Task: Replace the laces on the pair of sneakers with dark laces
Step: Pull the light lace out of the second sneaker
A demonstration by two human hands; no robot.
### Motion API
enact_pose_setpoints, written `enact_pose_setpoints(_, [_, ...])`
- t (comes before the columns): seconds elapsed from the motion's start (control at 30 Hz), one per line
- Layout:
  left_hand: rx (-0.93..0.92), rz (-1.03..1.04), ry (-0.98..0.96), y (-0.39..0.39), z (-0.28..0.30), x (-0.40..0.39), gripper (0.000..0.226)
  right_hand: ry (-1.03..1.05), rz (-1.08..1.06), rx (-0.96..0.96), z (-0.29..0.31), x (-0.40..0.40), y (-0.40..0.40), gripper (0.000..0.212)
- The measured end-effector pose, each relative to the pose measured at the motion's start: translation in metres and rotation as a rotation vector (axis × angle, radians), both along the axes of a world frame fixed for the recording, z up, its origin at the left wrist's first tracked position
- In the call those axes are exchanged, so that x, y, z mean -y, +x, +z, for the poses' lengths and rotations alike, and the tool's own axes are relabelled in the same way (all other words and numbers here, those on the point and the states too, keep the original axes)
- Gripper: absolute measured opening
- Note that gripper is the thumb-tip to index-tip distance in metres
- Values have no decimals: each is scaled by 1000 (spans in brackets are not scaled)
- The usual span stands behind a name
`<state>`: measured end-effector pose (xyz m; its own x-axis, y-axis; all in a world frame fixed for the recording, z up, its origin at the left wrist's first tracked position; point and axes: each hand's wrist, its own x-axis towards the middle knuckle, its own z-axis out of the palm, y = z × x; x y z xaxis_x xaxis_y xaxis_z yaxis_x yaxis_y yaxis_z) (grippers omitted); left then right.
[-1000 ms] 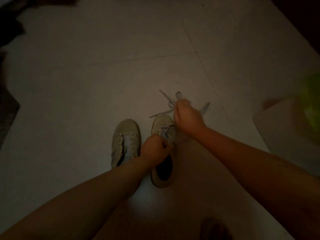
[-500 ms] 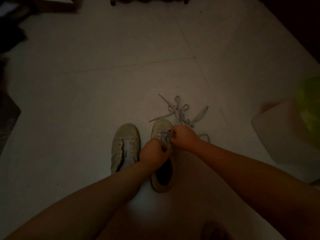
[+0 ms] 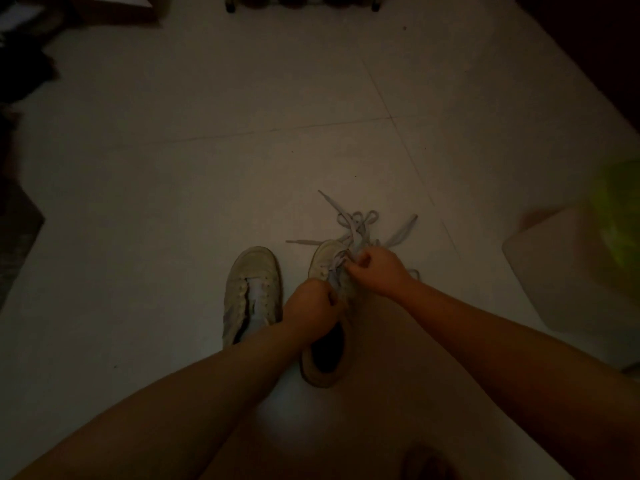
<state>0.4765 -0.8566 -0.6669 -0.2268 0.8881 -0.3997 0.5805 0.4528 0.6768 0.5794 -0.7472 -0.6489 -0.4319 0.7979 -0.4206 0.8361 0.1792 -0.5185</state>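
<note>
A: Materials, low light. Pale tiled floor, smooth, thin grout lines crossing. Two off-white low sneakers side by side, toes pointing away. The left sneaker looks scuffed and creased, tongue area split open, eyelet rows showing. The right sneaker has a rounded toe cap and a dark open collar toward the camera.

B: Laces?

A: A flat, pale woven lace lies in loose loops and trailing ends on the floor just beyond the right sneaker's toe, part of it running back to the shoe's upper eyelets. Colour reads light grey; cannot tell further in this light.

B: Any brand or writing?

A: None legible.

B: Hand pose?

A: Left hand is curled into a fist over the middle of the right sneaker, fingers closed on its lacing area; exactly what is pinched is hidden. Right hand sits at the shoe's far side, fingers curled, pinching the lace near the toe end. Both forearms reach in from the bottom edge.

B: Elsewhere?

A: A blurred pale rounded object with something green on it at right
</note>
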Motion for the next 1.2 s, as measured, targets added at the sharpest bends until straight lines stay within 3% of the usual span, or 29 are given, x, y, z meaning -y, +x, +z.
enact_pose_setpoints(0.1, [-1,6,10,1,0,0,48,-107,-30,-50,-6,5,7,18])
enact_pose_setpoints(0.2, [0,9,14,1,0,1,49,-79,-18,-36,-12,6,4,3])
enact_pose_setpoints(0.47, [16,39,-10,-4,0,1,45,193,-15,-144,16,-12,-20,11])
enact_pose_setpoints(0.57, [15,40,-16,-4,0,0,44,121,-80,-159,6,-2,-19,13])
enact_pose_setpoints(0.67, [9,51,-12,-3,0,-1,46,-74,-46,-70,0,4,-12,37])
enact_pose_setpoints(0.73, [9,57,-20,-3,1,-2,47,-102,16,-23,-5,7,-8,31])
enact_pose_setpoints(0.83, [-4,41,-22,-3,2,-2,43,33,44,-37,-9,6,-7,17])
enact_pose_setpoints(0.97, [-22,18,-22,-3,3,-1,41,186,-231,-276,14,-29,-16,14])
enact_pose_setpoints(1.07, [-1,19,-26,-2,3,-1,34,74,-320,-379,24,-43,-16,10])
enact_pose_setpoints(1.2, [4,19,-29,-2,4,-1,41,-147,-132,-127,6,-17,-2,27])
